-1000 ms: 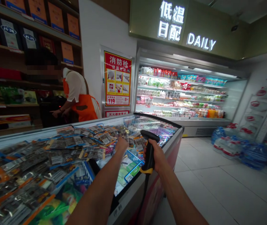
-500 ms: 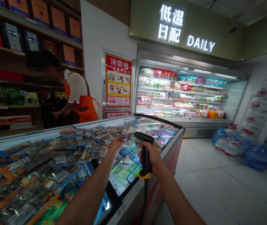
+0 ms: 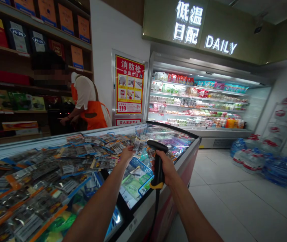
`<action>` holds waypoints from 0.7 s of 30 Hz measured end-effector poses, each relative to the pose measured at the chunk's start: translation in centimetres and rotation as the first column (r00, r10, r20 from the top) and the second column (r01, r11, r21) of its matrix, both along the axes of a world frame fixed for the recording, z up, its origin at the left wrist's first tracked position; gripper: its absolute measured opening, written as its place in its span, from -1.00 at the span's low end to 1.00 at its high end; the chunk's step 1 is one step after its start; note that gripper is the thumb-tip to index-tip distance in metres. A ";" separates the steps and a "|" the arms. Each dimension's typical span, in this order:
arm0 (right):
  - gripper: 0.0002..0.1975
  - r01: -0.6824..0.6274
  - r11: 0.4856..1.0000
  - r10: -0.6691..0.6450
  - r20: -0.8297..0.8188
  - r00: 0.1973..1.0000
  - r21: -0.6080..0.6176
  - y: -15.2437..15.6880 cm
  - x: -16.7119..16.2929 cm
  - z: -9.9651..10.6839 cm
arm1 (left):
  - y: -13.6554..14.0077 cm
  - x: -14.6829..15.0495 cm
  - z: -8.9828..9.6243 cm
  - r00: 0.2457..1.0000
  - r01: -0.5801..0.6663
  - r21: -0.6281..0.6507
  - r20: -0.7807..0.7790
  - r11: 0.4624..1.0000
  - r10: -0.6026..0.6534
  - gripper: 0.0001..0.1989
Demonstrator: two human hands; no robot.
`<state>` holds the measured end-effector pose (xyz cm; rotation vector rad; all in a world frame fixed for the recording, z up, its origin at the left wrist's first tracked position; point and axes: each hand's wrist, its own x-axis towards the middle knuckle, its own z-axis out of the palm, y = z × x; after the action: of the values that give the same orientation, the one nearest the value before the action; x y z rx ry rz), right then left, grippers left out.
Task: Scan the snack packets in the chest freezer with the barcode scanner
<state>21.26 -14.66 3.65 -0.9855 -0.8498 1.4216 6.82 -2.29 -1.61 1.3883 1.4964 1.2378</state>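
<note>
My right hand is closed round the grip of a black and yellow barcode scanner, held upright over the freezer's near edge. The scanner's head points left and away from me, and its cable hangs down. My left hand pinches a small clear packet with a printed label, just left of the scanner head. Left of that hand, many similar packets with blue and orange edges lie heaped on the glass top of the chest freezer. Below my hands, a blue basket shows inside the freezer.
A person in an orange apron bends beside the shelves at the left. A lit refrigerated display stands at the back. Large water bottles sit on the tiled floor at the right.
The view has shifted slightly, so most things sit a little further right. Both hands keep their hold on the packet and the scanner.
</note>
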 end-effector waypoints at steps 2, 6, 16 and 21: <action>-0.74 0.031 1.000 -0.031 0.000 1.000 0.005 0.3 0.4 -0.1 | 0.2 -0.6 0.0 0.995 -0.049 -0.006 -0.081 0.999 0.049 -0.68; -0.76 0.076 0.997 -0.076 -0.006 0.997 -0.005 0.7 1.2 -0.3 | 0.4 -1.9 0.5 0.952 -0.154 0.019 -0.266 0.988 0.154 -0.69; -0.74 0.113 0.994 -0.113 -0.002 0.994 -0.005 0.8 2.3 -0.8 | -2.3 -4.0 2.1 0.702 -0.386 0.214 -0.563 0.897 0.436 -0.59; -0.73 0.101 0.995 -0.101 -0.021 0.995 0.022 0.9 2.9 -0.8 | -3.5 -3.9 2.3 0.580 -0.383 0.359 -0.623 0.851 0.524 -0.55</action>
<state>24.13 -13.78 2.87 -0.9819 -0.7899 1.3303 2.90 -5.79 0.72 1.7946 2.4630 1.2158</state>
